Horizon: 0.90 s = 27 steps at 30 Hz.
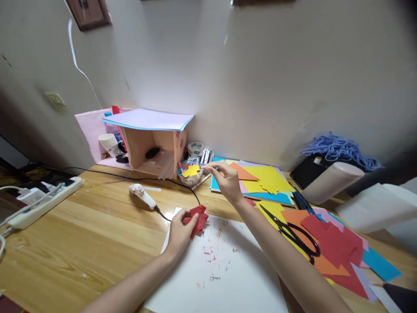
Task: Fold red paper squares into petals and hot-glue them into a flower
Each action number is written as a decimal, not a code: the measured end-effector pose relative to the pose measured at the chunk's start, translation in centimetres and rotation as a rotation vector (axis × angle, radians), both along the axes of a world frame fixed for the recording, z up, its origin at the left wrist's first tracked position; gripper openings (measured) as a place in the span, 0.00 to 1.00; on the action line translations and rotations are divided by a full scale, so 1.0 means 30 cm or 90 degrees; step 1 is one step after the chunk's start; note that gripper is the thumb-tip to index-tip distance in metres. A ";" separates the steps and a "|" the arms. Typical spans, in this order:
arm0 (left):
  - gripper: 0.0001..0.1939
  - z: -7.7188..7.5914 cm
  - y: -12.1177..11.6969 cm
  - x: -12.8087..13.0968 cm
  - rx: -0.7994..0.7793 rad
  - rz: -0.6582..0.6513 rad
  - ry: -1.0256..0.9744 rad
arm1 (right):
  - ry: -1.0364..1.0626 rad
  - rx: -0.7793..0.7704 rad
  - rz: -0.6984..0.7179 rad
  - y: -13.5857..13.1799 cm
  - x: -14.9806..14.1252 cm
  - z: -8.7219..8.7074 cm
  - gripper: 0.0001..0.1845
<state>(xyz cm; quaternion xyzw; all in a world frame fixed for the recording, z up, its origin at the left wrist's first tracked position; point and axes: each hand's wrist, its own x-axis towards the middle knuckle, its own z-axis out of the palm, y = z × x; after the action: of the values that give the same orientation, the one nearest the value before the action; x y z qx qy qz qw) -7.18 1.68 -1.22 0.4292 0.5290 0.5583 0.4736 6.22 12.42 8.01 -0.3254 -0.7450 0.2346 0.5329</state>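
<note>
My left hand (180, 231) is closed on a red paper cutout (199, 221) with notched edges, pinched between thumb and fingers above a white sheet (234, 269). Stretched toward the back of the table, my right hand (227, 179) has thumb and fingertips pressed together. Just left of those fingertips is a yellow paper cutout (191, 171), over a clear bag of colourful scraps (194, 180). Whether the fingers grip the yellow piece or some small thing beside it cannot be made out. Marks of several colours dot the white sheet.
A glue gun (143, 196) with a black cord lies left of the sheet. Behind it stands a cardboard box model (180, 145). Black-handled scissors (293, 237) rest on coloured paper at right, near a paper roll (332, 182). A power strip (48, 202) sits at left.
</note>
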 end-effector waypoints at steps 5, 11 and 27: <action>0.12 0.000 -0.003 -0.005 0.022 0.023 0.063 | -0.339 0.104 -0.028 0.225 -0.128 0.050 0.07; 0.15 0.001 0.010 -0.017 0.006 0.000 -0.008 | -0.410 0.100 -0.030 0.208 -0.121 -0.015 0.11; 0.11 0.054 -0.036 -0.065 0.412 -0.051 0.578 | 0.031 -0.664 0.261 -0.229 0.049 -0.142 0.17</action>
<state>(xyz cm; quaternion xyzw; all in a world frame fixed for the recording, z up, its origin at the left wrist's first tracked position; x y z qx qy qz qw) -9.13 0.60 0.41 0.7696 0.4650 0.4330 0.0634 7.70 5.55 3.76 -0.3890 -0.5660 0.6780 0.2619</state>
